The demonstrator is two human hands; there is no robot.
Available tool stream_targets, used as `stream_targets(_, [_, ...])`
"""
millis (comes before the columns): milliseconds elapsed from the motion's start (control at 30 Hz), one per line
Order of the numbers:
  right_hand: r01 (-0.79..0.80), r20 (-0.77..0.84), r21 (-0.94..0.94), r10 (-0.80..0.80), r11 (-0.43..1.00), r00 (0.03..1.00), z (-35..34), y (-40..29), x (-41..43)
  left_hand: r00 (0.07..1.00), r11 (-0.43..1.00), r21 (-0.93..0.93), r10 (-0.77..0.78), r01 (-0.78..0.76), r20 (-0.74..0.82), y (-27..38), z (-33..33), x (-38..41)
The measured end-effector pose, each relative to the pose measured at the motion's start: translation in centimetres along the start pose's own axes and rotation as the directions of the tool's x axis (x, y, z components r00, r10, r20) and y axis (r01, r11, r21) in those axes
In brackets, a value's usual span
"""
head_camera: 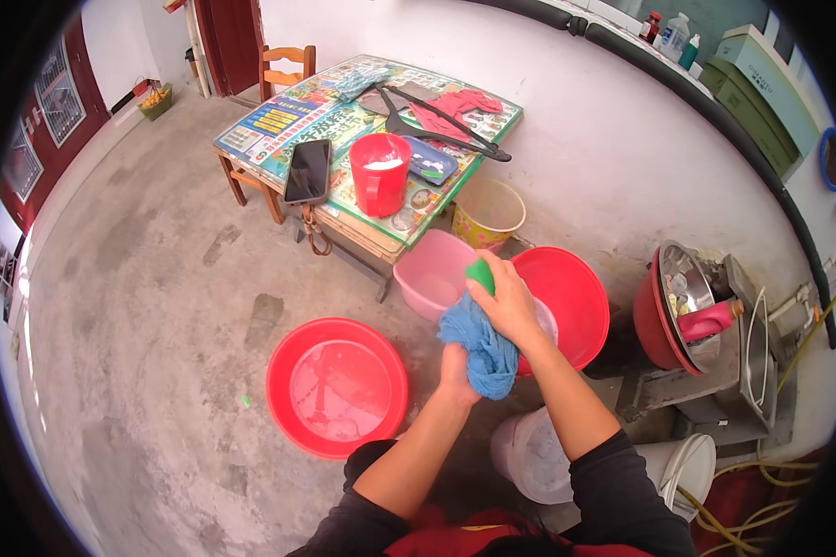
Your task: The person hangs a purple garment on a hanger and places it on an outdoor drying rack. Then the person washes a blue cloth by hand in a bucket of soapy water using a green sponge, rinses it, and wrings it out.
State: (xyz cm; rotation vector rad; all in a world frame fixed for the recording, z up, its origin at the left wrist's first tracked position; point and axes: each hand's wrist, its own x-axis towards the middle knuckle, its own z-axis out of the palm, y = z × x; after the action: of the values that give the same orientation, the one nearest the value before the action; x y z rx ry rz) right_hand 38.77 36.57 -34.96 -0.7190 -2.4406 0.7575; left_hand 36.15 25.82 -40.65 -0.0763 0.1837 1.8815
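Observation:
My right hand grips a green block, perhaps soap, against the upper end of a bunched blue cloth. Under the cloth, my left hand supports it, its fingers mostly hidden by the fabric. Both hands are above the floor between a red basin with some liquid at the left and a larger red tub at the right. A pink basin lies just beyond the cloth, below the table corner.
On the table are a phone, a red mug of white powder, a blue tray, black hangers and cloths. A patterned bucket stands beside it. Stacked basins, white buckets and a yellow hose are at right.

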Motion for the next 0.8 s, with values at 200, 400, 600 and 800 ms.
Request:
stream_targets(200, [-0.39,0.053,0.611,0.456,0.689,0.888,-3.9,6.6,-4.1,0.988,0.991,0.064,-0.121,0.115,0.096,-2.1,1.5,-0.7])
stream_targets(400, [-0.446,0.333,0.876,0.441,0.182,0.834,-7.5,5.2,-9.9,0.977,0.961,0.224,-0.19,0.164,0.098,-4.2,1.9,-0.2])
stream_targets(600, [-0.325,0.19,0.931,0.54,0.167,0.82,-11.1,7.3,-11.5,0.934,0.886,0.31,-0.355,0.346,-0.03,-6.4,1.8,-0.2])
stream_targets(800, [-0.152,-0.017,0.924,0.435,0.351,0.9,-16.8,4.1,-8.5,0.858,0.736,0.455,-0.356,0.502,-0.369,-7.1,1.0,-0.2])
